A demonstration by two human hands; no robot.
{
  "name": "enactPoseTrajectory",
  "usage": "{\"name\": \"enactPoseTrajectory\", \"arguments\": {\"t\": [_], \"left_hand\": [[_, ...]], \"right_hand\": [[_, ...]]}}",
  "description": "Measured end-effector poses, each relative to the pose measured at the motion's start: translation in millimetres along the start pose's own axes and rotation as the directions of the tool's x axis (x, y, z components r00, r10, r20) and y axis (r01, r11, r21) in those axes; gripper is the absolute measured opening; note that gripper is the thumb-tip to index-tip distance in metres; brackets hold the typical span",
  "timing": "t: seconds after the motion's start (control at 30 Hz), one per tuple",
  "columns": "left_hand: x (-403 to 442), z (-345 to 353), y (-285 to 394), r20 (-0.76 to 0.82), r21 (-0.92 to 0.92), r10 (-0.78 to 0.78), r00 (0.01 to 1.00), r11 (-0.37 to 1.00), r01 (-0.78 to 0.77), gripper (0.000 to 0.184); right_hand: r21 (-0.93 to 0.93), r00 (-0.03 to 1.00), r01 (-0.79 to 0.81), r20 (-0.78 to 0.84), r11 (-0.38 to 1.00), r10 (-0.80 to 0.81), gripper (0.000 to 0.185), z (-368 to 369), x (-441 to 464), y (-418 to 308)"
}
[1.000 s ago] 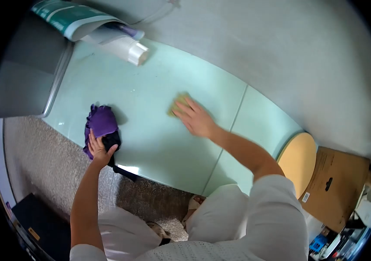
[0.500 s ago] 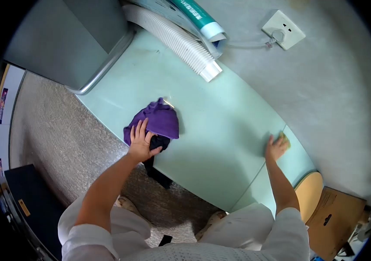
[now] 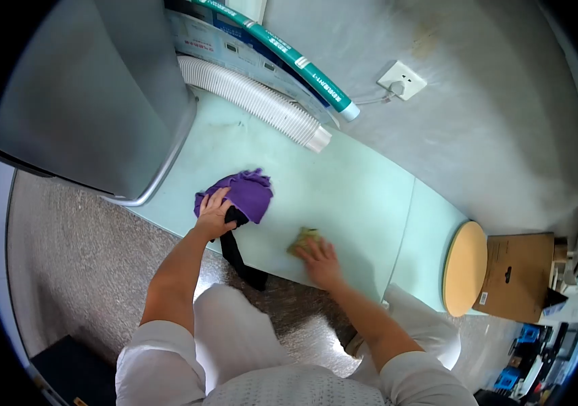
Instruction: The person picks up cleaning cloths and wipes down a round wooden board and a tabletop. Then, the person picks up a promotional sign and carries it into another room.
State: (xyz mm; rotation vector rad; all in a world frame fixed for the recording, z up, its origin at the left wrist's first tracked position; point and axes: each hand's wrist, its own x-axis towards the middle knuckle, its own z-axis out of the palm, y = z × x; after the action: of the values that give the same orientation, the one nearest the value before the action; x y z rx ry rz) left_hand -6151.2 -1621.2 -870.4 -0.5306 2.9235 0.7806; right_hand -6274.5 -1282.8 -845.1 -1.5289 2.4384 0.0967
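On the far left is a big grey thing with a shiny rim (image 3: 93, 101). Next comes my left hand (image 3: 213, 218), lying on top of a bunched-up purple cloth (image 3: 251, 195). Its fingers are a little apart and the thumb sticks out sideways. Beside my thumb is some black cloth (image 3: 238, 260), and a strip of it hangs over the near edge of the pale green table (image 3: 350, 183). Behind that, a bumpy white hose (image 3: 252, 93) and a long green tube (image 3: 289, 55) lie near the wall. Then there is a yellow-green cloth (image 3: 302, 240) on the table. My right hand (image 3: 323, 266) touches it with its fingers spread. It is blurry, so I can't tell how hard they press. Farther right are a white wall socket (image 3: 403, 78), a round yellow board (image 3: 466, 271) and a brown cardboard box (image 3: 522, 284).
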Motion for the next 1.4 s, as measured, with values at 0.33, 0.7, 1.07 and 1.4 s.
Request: {"name": "enactPoseTrajectory", "arguments": {"t": [0.33, 0.7, 1.07, 1.4], "left_hand": [[-3, -6, -9, 0.031, 0.014, -0.077, 0.997, 0.997, 0.077, 0.077], [4, 3, -15, 0.015, -0.010, -0.066, 0.998, 0.998, 0.066, 0.063], [-2, 3, -16, 0.003, -0.053, -0.071, 0.997, 0.996, 0.071, 0.062], [2, 14, -21, -0.046, -0.038, -0.047, 0.998, 0.998, 0.045, 0.084]], "right_hand": [[0.207, 0.770, -0.635, 0.092, 0.744, 0.631, 0.071, 3, -18, 39], [0.279, 0.967, -0.253, 0.090, 0.926, 0.238, 0.056, -43, 210, -41], [-0.205, 0.729, -0.160, -0.684, 0.966, -0.024, 0.090, -339, 251, -2], [-0.055, 0.798, -0.122, -0.599, 0.991, 0.065, 0.025, -368, 185, 69]]}}
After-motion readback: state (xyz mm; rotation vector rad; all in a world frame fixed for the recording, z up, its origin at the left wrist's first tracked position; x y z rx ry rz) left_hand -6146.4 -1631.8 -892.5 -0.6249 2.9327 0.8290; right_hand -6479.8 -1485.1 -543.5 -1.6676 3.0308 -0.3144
